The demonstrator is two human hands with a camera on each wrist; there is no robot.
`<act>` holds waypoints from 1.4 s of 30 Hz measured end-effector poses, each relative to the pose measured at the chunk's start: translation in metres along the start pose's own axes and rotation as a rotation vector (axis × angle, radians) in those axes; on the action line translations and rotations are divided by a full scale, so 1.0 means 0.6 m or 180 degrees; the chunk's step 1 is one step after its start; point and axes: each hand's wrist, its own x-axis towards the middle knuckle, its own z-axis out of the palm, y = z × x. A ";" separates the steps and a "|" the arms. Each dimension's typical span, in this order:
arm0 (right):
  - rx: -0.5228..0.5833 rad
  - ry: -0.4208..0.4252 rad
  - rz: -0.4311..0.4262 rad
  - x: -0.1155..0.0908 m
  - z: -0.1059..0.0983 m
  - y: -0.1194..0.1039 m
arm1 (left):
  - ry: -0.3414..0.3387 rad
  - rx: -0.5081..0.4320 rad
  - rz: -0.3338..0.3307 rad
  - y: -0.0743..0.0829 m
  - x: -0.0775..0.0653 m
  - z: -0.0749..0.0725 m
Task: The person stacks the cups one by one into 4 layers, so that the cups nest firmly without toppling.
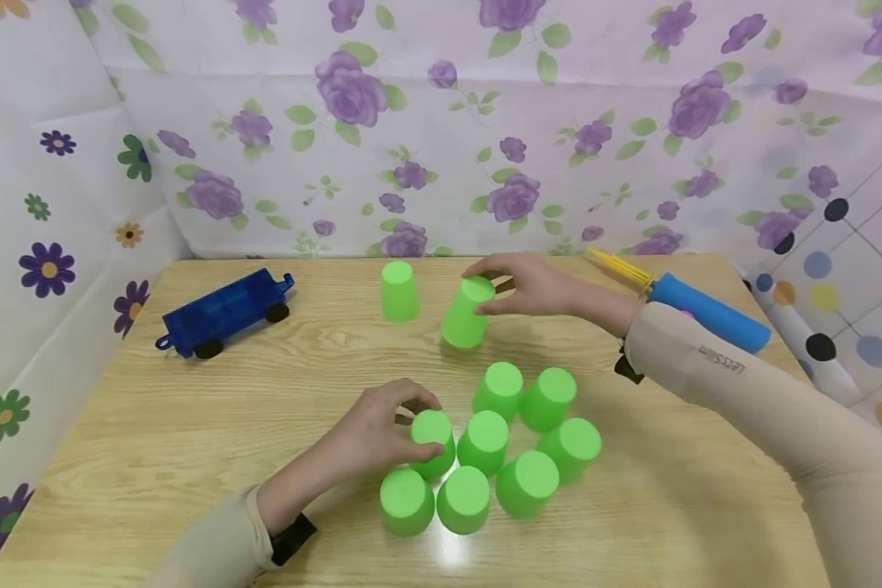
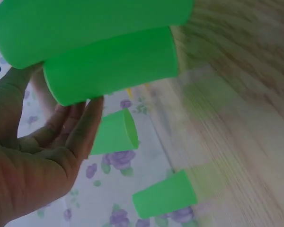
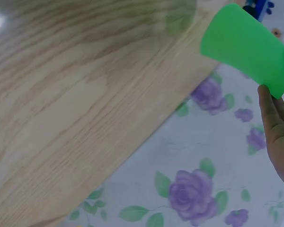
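My right hand (image 1: 532,284) pinches an upside-down green plastic cup (image 1: 465,322) near its base, thumb on one side and fingers on the other. That cup leans a little, and its wide mouth faces the table in the right wrist view (image 3: 246,49). To its left another green cup (image 1: 400,294) stands upside down alone. My left hand (image 1: 371,433) has thumb and fingers around an upside-down green cup (image 1: 434,445) at the left of a cluster. Several more green cups (image 1: 483,445) stand upside down close beside it.
A blue toy wagon (image 1: 228,314) with black wheels sits at the back left of the wooden table (image 1: 265,433). At the back right lies a blue pump (image 1: 709,312) with a yellow end, behind my right forearm. Floral cloth (image 1: 426,163) hangs along the table's back edge.
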 end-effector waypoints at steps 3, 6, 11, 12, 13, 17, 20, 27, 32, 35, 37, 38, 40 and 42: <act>-0.0020 0.0087 0.0124 0.018 -0.002 0.023 | 0.0005 0.0034 0.0147 -0.005 0.005 0.000; -0.0055 0.0117 0.0208 0.037 0.000 0.040 | -0.0039 0.0037 0.0249 -0.005 0.009 -0.001; -0.0118 0.0003 0.0191 0.065 0.010 0.054 | -0.0174 0.0037 0.0291 0.001 0.012 -0.004; -0.0129 -0.0024 0.0171 0.070 0.012 0.055 | -0.0184 0.0055 0.0307 0.003 0.012 -0.004; -0.0149 -0.0041 0.0147 0.075 0.014 0.056 | -0.0183 0.0088 0.0326 0.004 0.012 -0.005; -0.0203 -0.0091 0.0077 0.093 0.022 0.054 | -0.0171 0.0198 0.0361 0.009 0.010 -0.009; -0.0235 -0.0083 0.0040 0.104 0.028 0.048 | -0.0182 0.0263 0.0330 0.011 0.008 -0.013; -0.0178 -0.0035 -0.0002 0.115 0.038 0.045 | -0.0250 0.0321 0.0224 0.009 0.008 -0.013; -0.0114 -0.0012 -0.0030 0.117 0.042 0.047 | -0.0269 0.0315 0.0189 0.011 0.009 -0.013; -0.0192 0.0027 -0.0077 0.115 0.043 0.050 | -0.0282 0.0329 0.0229 0.011 0.009 -0.012; -0.0285 0.0068 -0.0090 0.110 0.042 0.053 | -0.0280 0.0368 0.0268 0.009 0.009 -0.012; -0.0326 0.0089 -0.0091 0.105 0.041 0.055 | -0.0273 0.0384 0.0291 0.008 0.009 -0.011; -0.0405 0.0111 -0.0051 0.093 0.038 0.058 | -0.0256 0.0405 0.0305 0.006 0.007 -0.011; -0.0432 0.0108 0.0000 0.078 0.035 0.061 | -0.0233 0.0410 0.0286 0.004 0.004 -0.011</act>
